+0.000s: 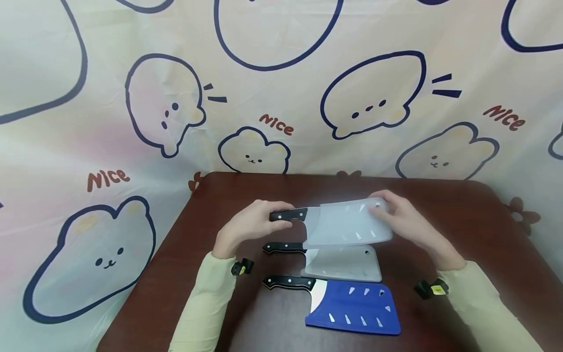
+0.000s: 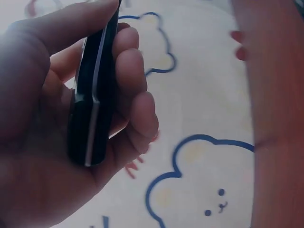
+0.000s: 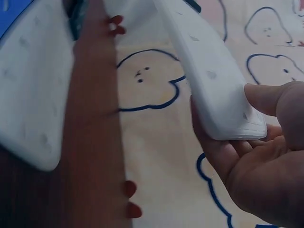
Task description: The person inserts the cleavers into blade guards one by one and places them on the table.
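My left hand [image 1: 255,221] grips the black riveted handle [image 2: 92,104] of a cleaver, with fingers and thumb wrapped around it in the left wrist view. A white blade cover [image 1: 347,222] encloses most of that cleaver's blade; a strip of metal shows beside the handle. At the cover's far right end, my right hand [image 1: 402,215] pinches it between thumb and fingers, as the right wrist view also shows on the white cover [image 3: 213,80]. Just in front lies a second cleaver in a whitish cover [image 1: 345,264], partly overlapped by the held one.
Nearest the front lies a third cleaver in a blue cover [image 1: 356,308], its black handle pointing left. All are over a dark brown table [image 1: 440,205]. Behind it hangs a pale cloth [image 1: 303,98] with cartoon outlines, close to the table's back edge.
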Demonstrator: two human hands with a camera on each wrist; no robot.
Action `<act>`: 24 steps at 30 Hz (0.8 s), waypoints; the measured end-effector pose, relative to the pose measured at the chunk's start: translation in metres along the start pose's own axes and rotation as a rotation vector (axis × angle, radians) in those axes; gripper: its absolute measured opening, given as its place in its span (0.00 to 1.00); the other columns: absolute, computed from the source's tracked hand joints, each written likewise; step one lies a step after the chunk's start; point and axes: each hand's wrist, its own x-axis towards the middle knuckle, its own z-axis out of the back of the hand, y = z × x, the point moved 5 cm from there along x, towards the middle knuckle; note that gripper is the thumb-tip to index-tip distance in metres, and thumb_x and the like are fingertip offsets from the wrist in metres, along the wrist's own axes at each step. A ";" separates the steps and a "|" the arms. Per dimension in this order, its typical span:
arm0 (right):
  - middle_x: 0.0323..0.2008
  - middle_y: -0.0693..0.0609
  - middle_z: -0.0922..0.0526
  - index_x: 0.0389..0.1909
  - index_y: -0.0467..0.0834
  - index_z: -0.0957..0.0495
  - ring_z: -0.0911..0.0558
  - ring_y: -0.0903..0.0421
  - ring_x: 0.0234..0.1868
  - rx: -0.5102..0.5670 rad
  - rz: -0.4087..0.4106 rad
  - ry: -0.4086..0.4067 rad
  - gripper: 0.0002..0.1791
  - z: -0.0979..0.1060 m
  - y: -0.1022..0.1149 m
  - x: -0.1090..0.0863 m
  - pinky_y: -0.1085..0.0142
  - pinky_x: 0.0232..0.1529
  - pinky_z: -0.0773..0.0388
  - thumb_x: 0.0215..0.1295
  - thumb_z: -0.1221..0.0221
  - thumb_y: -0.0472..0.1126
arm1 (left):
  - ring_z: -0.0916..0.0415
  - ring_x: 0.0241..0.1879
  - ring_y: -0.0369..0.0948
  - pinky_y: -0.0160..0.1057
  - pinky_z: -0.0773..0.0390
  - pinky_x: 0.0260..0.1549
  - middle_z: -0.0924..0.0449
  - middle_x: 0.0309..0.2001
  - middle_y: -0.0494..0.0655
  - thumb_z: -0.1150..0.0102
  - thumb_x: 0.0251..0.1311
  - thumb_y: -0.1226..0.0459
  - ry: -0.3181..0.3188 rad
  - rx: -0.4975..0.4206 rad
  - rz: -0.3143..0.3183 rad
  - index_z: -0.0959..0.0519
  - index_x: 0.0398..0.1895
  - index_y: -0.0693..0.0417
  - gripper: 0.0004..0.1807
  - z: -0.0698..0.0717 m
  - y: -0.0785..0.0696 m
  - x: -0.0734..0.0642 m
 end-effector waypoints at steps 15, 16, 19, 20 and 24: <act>0.53 0.40 0.20 0.60 0.44 0.30 0.18 0.47 0.45 -0.180 0.005 0.043 0.22 -0.023 -0.043 0.026 0.57 0.39 0.17 0.72 0.46 0.52 | 0.23 0.43 0.39 0.44 0.20 0.50 0.17 0.48 0.41 0.36 0.62 0.57 0.004 0.053 0.070 0.20 0.55 0.44 0.17 -0.025 0.037 0.042; 0.53 0.40 0.20 0.60 0.44 0.30 0.18 0.46 0.46 -0.185 0.003 0.045 0.22 -0.024 -0.045 0.027 0.56 0.40 0.17 0.72 0.46 0.52 | 0.23 0.43 0.39 0.44 0.20 0.50 0.17 0.48 0.41 0.36 0.62 0.57 0.005 0.056 0.072 0.20 0.55 0.44 0.18 -0.026 0.039 0.043; 0.54 0.39 0.20 0.60 0.44 0.30 0.18 0.45 0.48 -0.213 0.002 0.051 0.21 -0.028 -0.047 0.028 0.53 0.43 0.17 0.73 0.46 0.49 | 0.23 0.43 0.38 0.43 0.20 0.50 0.17 0.49 0.41 0.37 0.63 0.58 0.008 0.067 0.074 0.20 0.55 0.44 0.17 -0.030 0.043 0.048; 0.54 0.39 0.20 0.60 0.44 0.29 0.18 0.44 0.49 -0.224 0.003 0.055 0.20 -0.028 -0.048 0.028 0.52 0.43 0.17 0.73 0.46 0.48 | 0.23 0.42 0.38 0.42 0.20 0.49 0.17 0.49 0.41 0.37 0.63 0.58 0.011 0.072 0.074 0.20 0.55 0.44 0.17 -0.031 0.044 0.049; 0.53 0.40 0.19 0.58 0.43 0.27 0.19 0.43 0.51 -0.260 0.006 0.064 0.17 -0.032 -0.049 0.029 0.50 0.46 0.18 0.73 0.46 0.44 | 0.23 0.41 0.39 0.41 0.20 0.46 0.17 0.49 0.42 0.37 0.64 0.58 0.022 0.077 0.076 0.19 0.54 0.45 0.16 -0.035 0.048 0.053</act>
